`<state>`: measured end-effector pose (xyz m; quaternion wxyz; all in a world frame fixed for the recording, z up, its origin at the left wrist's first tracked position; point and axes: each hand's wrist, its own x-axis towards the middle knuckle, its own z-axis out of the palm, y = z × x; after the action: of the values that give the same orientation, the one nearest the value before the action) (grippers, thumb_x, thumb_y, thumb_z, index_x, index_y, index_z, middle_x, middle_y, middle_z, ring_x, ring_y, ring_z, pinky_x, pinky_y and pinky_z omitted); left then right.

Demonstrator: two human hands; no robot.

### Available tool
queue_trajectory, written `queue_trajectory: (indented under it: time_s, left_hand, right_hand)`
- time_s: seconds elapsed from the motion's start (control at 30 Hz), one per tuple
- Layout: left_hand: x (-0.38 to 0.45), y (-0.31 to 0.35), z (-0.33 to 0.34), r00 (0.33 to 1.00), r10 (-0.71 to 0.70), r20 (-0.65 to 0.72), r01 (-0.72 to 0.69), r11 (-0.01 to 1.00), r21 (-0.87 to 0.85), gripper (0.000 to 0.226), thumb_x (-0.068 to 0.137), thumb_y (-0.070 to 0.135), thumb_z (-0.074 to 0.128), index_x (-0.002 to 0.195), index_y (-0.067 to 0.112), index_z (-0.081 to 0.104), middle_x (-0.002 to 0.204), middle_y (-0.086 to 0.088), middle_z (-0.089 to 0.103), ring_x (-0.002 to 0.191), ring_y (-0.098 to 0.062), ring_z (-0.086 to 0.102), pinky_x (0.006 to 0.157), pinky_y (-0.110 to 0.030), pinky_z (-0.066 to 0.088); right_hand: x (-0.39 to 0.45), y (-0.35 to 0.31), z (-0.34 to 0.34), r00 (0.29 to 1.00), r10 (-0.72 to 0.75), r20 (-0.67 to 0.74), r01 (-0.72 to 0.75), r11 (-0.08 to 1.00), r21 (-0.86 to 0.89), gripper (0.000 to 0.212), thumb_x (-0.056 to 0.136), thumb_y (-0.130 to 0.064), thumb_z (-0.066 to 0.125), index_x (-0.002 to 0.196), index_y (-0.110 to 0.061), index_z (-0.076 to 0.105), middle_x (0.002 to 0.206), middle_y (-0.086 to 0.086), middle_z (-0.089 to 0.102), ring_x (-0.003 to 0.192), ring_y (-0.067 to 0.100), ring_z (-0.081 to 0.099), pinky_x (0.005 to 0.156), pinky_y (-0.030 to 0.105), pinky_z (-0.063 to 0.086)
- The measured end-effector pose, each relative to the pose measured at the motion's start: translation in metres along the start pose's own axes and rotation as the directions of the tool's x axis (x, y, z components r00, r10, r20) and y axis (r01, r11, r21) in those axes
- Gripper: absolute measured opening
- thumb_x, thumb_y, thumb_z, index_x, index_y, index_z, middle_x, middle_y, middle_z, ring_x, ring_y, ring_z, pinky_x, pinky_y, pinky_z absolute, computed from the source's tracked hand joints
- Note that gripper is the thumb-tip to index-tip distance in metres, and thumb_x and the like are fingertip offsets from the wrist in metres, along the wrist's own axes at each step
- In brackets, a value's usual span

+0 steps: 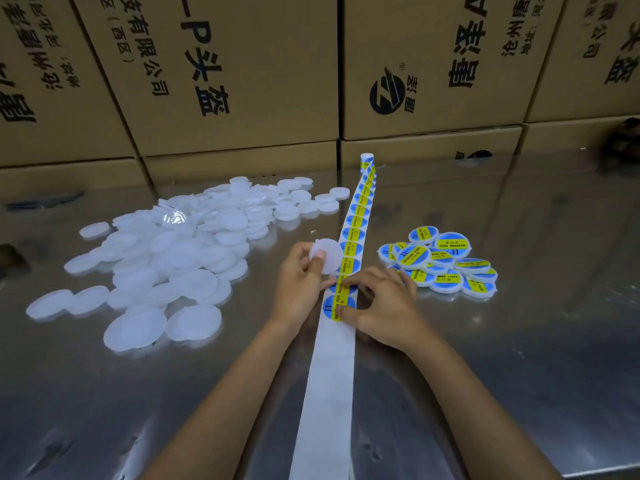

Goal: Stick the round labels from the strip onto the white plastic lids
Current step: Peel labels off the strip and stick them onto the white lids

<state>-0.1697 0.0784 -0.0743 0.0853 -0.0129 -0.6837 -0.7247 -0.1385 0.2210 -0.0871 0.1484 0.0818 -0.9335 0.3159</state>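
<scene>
- Landmark: the long white backing strip (332,358) carrying round blue-and-yellow labels, which runs up the shiny metal table (519,341) from the near edge to a small roll at the far end.
- Step in hand, as we judge it: peeling the nearest round blue-and-yellow label (337,304) off the strip.
- Our right hand (381,306) lies on the strip's right side, fingertips curled onto that label and seemingly pinching its edge; we cannot tell whether the edge is lifted.
- Our left hand (298,285), on the strip's left side, pinches one blank round white plastic lid (325,255) between thumb and fingers, held just beside the strip.
- Next move calls for lifting the label free without creasing it, then centring it on the held lid and pressing it flat.
- Counts: roughly a dozen labels show on the strip, the far ones too small to count surely.
- The heap of blank white lids (166,265) left of the strip holds many dozens; too overlapped to count.
- The pile of labelled lids (440,263) right of the strip holds about a dozen.
- Brown cardboard cartons (242,81) stand beyond the strip's far end.
</scene>
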Motion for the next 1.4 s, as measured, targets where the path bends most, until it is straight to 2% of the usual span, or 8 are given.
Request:
queue_trajectory:
  time_s: [0.23,0.37,0.57,0.7,0.87,1.1,1.17,1.4]
  left_hand:
    - [0.0,0.002,-0.008,0.995,0.061,0.073,-0.074,0.979,0.192,0.012,0.106,0.012,0.043,0.104,0.019,0.052,0.117,-0.016,0.065,0.096,-0.028,0.073,0.075,-0.038,0.063]
    - [-0.002,0.003,-0.009,0.994,0.075,0.083,-0.093,0.966,0.241,0.01,0.106,0.014,0.045,0.108,0.016,0.055,0.108,-0.01,0.07,0.083,-0.02,0.075,0.076,-0.039,0.061]
    - [-0.003,0.004,-0.007,0.994,0.078,0.08,-0.098,0.951,0.295,0.009,0.103,0.014,0.05,0.106,0.012,0.058,0.1,-0.012,0.07,0.097,-0.03,0.068,0.084,-0.046,0.055]
    - [-0.002,0.004,-0.007,0.997,-0.015,0.074,-0.003,0.97,0.241,0.01,0.103,0.013,0.049,0.107,0.009,0.058,0.105,-0.018,0.069,0.096,-0.035,0.069,0.082,-0.047,0.06]
    - [-0.004,0.008,-0.009,0.983,-0.169,0.077,0.171,0.985,-0.018,0.015,0.101,0.004,0.053,0.114,0.005,0.062,0.12,-0.024,0.065,0.099,-0.037,0.071,0.072,-0.033,0.063]
    - [-0.008,0.02,-0.013,0.945,-0.246,0.216,0.299,0.915,-0.27,0.032,0.101,0.003,0.051,0.128,0.014,0.064,0.118,-0.014,0.072,0.102,-0.031,0.073,0.08,-0.036,0.062]
    - [-0.011,0.022,-0.009,0.927,-0.267,0.265,0.339,0.898,-0.281,0.03,0.103,0.008,0.045,0.126,0.014,0.064,0.113,-0.013,0.074,0.099,-0.028,0.074,0.077,-0.035,0.063]
    - [-0.015,0.024,-0.001,0.903,-0.268,0.336,0.366,0.889,-0.274,0.03,0.104,0.011,0.041,0.118,0.017,0.067,0.112,-0.013,0.075,0.104,-0.027,0.073,0.077,-0.033,0.062]
  right_hand:
    - [0.0,-0.003,-0.002,0.999,-0.01,-0.044,0.011,1.0,0.024,0.02,0.075,-0.036,0.077,0.094,-0.033,0.069,0.085,-0.024,0.052,0.101,0.002,0.041,0.114,0.04,0.016]
    - [-0.001,-0.007,-0.002,0.992,-0.09,-0.084,0.096,0.993,0.069,0.016,0.077,-0.031,0.075,0.087,-0.038,0.064,0.084,-0.018,0.061,0.098,0.007,0.047,0.098,0.032,0.028]
    - [0.001,-0.017,-0.005,0.988,-0.116,-0.101,0.142,0.941,0.307,0.017,0.075,0.0,0.073,0.085,-0.012,0.068,0.089,-0.005,0.067,0.094,0.02,0.057,0.087,0.032,0.043]
    - [0.004,-0.02,-0.013,0.984,0.178,-0.031,-0.095,0.658,0.747,0.018,0.08,0.009,0.067,0.081,-0.008,0.065,0.08,0.002,0.066,0.077,0.013,0.06,0.073,0.021,0.05]
    - [0.009,-0.013,-0.017,0.936,0.351,-0.005,-0.135,0.373,0.918,0.017,0.087,0.004,0.063,0.087,-0.013,0.061,0.082,0.001,0.07,0.078,0.016,0.066,0.073,0.029,0.052]
    - [0.009,-0.015,-0.012,0.939,0.335,-0.077,-0.115,0.517,0.848,0.022,0.083,0.002,0.072,0.102,-0.002,0.062,0.092,0.001,0.072,0.079,0.007,0.066,0.067,0.022,0.054]
    - [0.007,-0.018,-0.012,0.95,0.292,-0.109,-0.069,0.537,0.841,0.02,0.082,0.006,0.072,0.097,-0.003,0.062,0.081,-0.008,0.071,0.071,0.001,0.066,0.062,0.016,0.053]
    - [0.007,-0.02,-0.009,0.951,0.267,-0.156,-0.041,0.608,0.793,0.023,0.081,0.004,0.074,0.09,-0.013,0.061,0.094,0.008,0.07,0.074,0.013,0.068,0.062,0.021,0.056]
